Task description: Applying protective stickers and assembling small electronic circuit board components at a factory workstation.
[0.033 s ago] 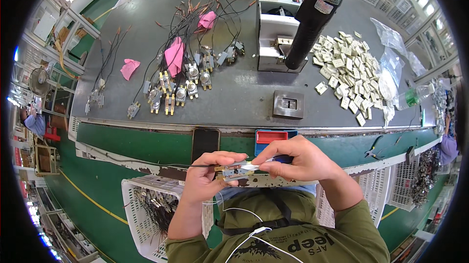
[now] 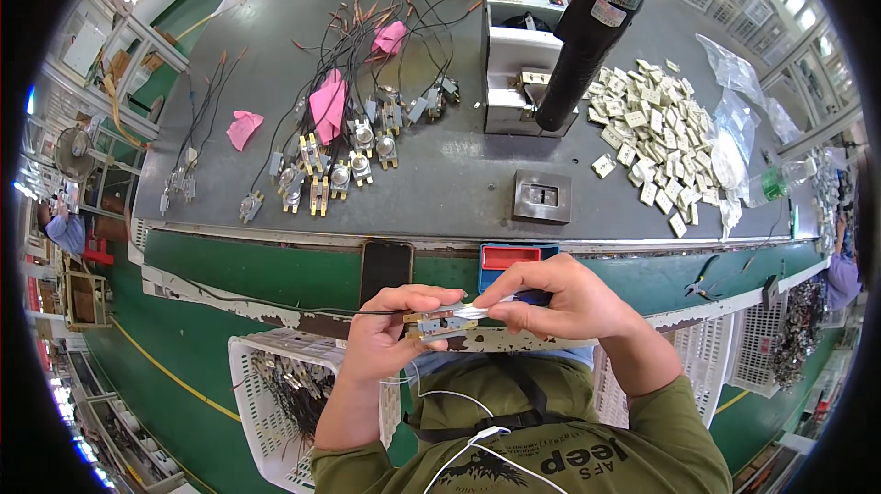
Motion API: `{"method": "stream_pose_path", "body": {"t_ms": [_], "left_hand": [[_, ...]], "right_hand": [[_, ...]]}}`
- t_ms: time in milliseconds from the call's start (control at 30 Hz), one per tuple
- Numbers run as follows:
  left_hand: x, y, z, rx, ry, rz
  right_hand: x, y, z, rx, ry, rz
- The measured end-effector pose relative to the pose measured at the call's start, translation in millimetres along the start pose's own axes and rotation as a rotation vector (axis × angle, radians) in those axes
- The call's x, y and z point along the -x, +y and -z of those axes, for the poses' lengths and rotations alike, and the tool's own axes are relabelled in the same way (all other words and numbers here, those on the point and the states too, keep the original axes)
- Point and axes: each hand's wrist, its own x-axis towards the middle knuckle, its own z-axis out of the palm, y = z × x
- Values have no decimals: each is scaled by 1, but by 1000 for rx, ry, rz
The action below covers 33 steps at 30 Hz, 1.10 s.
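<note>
My left hand [image 2: 378, 338] grips a small electrical part with brass terminals [image 2: 439, 323] between thumb and fingers, in front of the table's near edge. A black wire [image 2: 317, 311] runs from it to the left. My right hand [image 2: 574, 299] pinches a slim white piece [image 2: 470, 312] against the part's right end. A dark, handle-like shape [image 2: 532, 298] shows behind those fingers; I cannot tell whether it belongs to the white piece. Similar wired parts [image 2: 340, 177] lie in a bunch on the table, left of the middle.
White ceramic-looking blocks [image 2: 656, 132] are heaped at right. A benchtop machine [image 2: 514, 63] and a thick black cylinder [image 2: 592, 44] stand at the back middle, with a metal block fixture [image 2: 541, 197] nearer. A phone [image 2: 386, 266], blue-and-red tray [image 2: 507, 256] and pliers [image 2: 704, 279] lie along the front.
</note>
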Motion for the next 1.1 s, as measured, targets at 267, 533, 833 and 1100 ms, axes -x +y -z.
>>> {"method": "stream_pose_path", "body": {"t_ms": [267, 533, 833, 1100], "left_hand": [[-2, -1, 1, -24, -23, -53], [-2, -1, 0, 0, -1, -21], [-3, -1, -1, 11, 7, -14], [-3, -1, -1, 17, 18, 12]], "right_hand": [[0, 3, 1, 23, 6, 40], [-1, -1, 1, 17, 3, -40], [0, 5, -2, 50, 36, 132], [0, 5, 0, 91, 38, 154]]}}
